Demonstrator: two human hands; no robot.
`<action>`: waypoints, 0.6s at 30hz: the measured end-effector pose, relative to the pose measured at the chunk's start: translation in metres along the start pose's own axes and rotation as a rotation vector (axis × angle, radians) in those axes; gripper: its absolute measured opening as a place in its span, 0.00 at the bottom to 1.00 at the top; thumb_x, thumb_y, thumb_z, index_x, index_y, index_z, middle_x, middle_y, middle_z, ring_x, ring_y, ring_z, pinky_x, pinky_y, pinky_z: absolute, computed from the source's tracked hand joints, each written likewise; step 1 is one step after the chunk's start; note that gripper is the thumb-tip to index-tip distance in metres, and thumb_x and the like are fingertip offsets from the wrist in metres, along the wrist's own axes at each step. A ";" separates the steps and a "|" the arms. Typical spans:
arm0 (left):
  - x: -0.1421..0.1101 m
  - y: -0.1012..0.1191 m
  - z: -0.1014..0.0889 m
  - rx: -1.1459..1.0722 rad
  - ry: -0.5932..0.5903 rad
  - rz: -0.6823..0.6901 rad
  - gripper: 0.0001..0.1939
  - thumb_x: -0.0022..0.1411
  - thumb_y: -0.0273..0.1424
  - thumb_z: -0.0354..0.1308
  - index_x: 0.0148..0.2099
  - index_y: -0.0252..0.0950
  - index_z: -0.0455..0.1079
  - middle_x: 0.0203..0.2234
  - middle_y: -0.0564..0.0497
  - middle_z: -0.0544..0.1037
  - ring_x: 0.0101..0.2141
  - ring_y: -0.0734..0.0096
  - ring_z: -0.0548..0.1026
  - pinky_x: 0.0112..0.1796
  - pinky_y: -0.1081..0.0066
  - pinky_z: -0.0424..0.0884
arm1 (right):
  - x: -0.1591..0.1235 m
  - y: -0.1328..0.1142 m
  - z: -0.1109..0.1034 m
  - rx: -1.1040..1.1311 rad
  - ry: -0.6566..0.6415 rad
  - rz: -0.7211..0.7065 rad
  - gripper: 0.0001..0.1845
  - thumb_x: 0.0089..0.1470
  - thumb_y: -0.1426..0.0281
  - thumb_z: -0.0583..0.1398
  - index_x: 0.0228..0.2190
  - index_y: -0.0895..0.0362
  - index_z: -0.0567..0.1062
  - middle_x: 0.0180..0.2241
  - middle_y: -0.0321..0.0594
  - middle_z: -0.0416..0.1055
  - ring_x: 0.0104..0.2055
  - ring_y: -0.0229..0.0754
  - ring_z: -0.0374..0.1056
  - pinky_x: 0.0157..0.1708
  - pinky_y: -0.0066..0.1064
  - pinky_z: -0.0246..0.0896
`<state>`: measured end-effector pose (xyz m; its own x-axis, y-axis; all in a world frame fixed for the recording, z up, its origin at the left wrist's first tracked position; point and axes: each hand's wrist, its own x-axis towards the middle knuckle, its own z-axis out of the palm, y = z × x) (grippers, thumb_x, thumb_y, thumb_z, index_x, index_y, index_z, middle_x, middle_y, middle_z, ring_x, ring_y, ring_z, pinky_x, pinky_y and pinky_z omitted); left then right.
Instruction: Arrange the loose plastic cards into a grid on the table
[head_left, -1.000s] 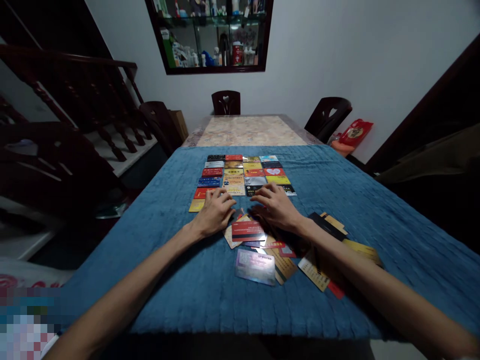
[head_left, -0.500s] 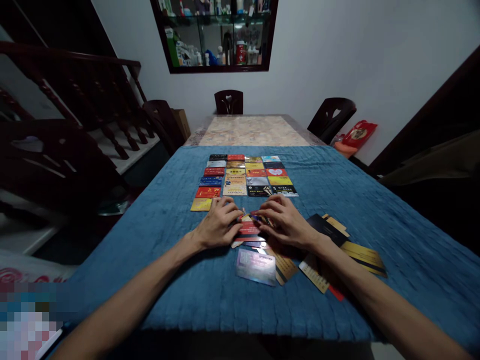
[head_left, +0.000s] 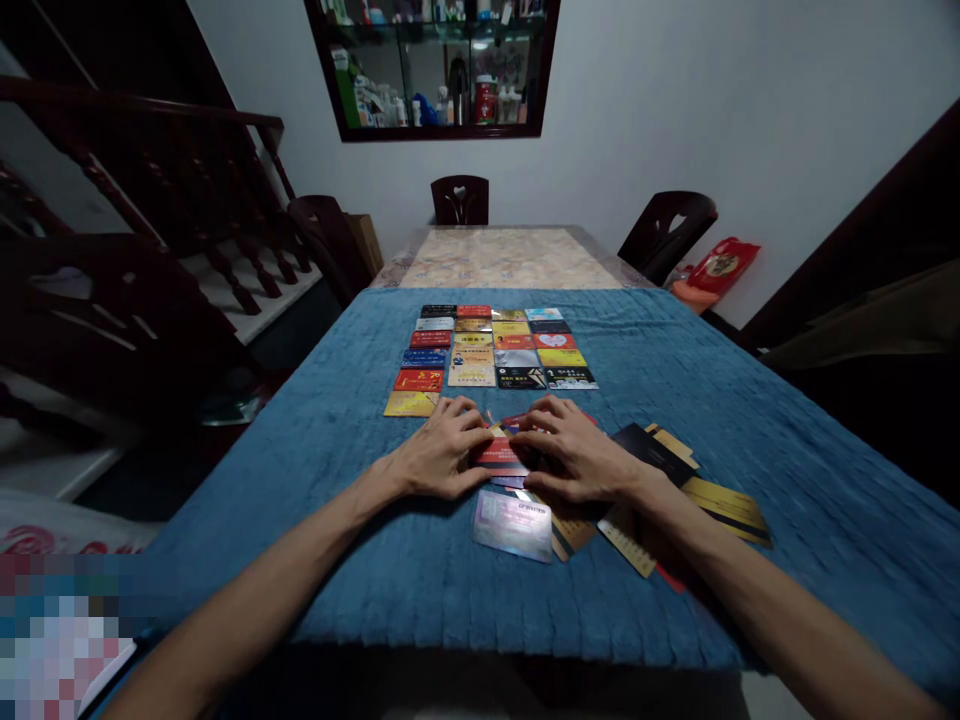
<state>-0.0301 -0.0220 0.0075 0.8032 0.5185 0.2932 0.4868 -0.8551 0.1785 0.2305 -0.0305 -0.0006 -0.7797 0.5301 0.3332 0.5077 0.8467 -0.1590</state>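
Observation:
My left hand (head_left: 446, 447) is at the near middle of the cloth, thumb and fingers closed around the left end of a red card (head_left: 501, 458) with a dark stripe. My right hand (head_left: 574, 448) lies over the same loose pile, fingers spread and touching cards at its right side. The palm hides part of the pile. Close below the hands rests a shiny silvery card (head_left: 512, 526), beside a brown-gold card (head_left: 571, 532). Beyond them, rows of colourful cards include a black VIP card (head_left: 520, 377) and a yellow card (head_left: 411, 403) at the near left.
Right of the right hand lie a black card (head_left: 654, 452), a gold striped card (head_left: 727, 510) and a pale card (head_left: 628, 540). A blue cloth (head_left: 300, 440) covers the near table. Chairs (head_left: 667, 238) stand around it, with a stair railing (head_left: 180, 110) at left.
Both hands have shifted slightly over the pile, the left a little to the right. More of a red card behind the right fingers shows. The rows of cards keep their arrangement.

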 end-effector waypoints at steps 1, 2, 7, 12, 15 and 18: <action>0.000 0.000 0.000 0.000 -0.002 -0.001 0.16 0.62 0.40 0.61 0.48 0.36 0.73 0.44 0.44 0.75 0.49 0.52 0.65 0.50 0.51 0.63 | 0.000 0.000 0.000 0.004 0.001 0.000 0.24 0.59 0.57 0.63 0.51 0.59 0.77 0.49 0.53 0.73 0.51 0.54 0.60 0.51 0.52 0.58; 0.001 0.000 0.000 0.001 -0.005 -0.002 0.16 0.61 0.40 0.62 0.47 0.36 0.73 0.43 0.44 0.75 0.48 0.52 0.66 0.50 0.51 0.63 | 0.000 0.000 0.001 0.010 0.003 -0.002 0.23 0.59 0.58 0.63 0.50 0.59 0.77 0.48 0.53 0.73 0.51 0.54 0.60 0.51 0.51 0.59; 0.001 -0.001 0.000 0.002 -0.008 -0.010 0.16 0.59 0.40 0.63 0.46 0.35 0.74 0.42 0.43 0.75 0.47 0.52 0.66 0.49 0.52 0.63 | 0.000 0.001 0.001 0.040 0.027 -0.023 0.19 0.62 0.59 0.60 0.48 0.58 0.78 0.46 0.52 0.75 0.49 0.52 0.61 0.50 0.50 0.60; 0.001 -0.001 -0.001 -0.010 0.010 -0.006 0.16 0.62 0.41 0.60 0.46 0.35 0.76 0.41 0.43 0.76 0.46 0.54 0.67 0.48 0.54 0.64 | 0.001 0.001 -0.001 0.050 0.056 -0.047 0.19 0.65 0.59 0.57 0.47 0.59 0.79 0.42 0.51 0.76 0.46 0.51 0.62 0.48 0.49 0.62; 0.001 -0.002 -0.001 -0.019 0.029 0.008 0.14 0.63 0.39 0.59 0.44 0.36 0.77 0.39 0.44 0.77 0.46 0.55 0.68 0.47 0.55 0.64 | 0.002 0.000 -0.002 0.049 0.074 -0.054 0.18 0.66 0.61 0.56 0.47 0.59 0.79 0.40 0.51 0.77 0.45 0.50 0.63 0.47 0.47 0.63; 0.001 -0.005 0.001 -0.019 0.040 0.012 0.10 0.63 0.34 0.57 0.42 0.36 0.77 0.36 0.46 0.77 0.44 0.58 0.69 0.46 0.57 0.66 | 0.002 0.000 -0.002 0.049 0.095 -0.058 0.17 0.67 0.64 0.54 0.46 0.59 0.79 0.40 0.50 0.78 0.44 0.49 0.64 0.46 0.45 0.64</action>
<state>-0.0315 -0.0174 0.0059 0.7942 0.5085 0.3327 0.4704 -0.8611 0.1930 0.2296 -0.0291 0.0019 -0.7681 0.4753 0.4291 0.4422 0.8784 -0.1812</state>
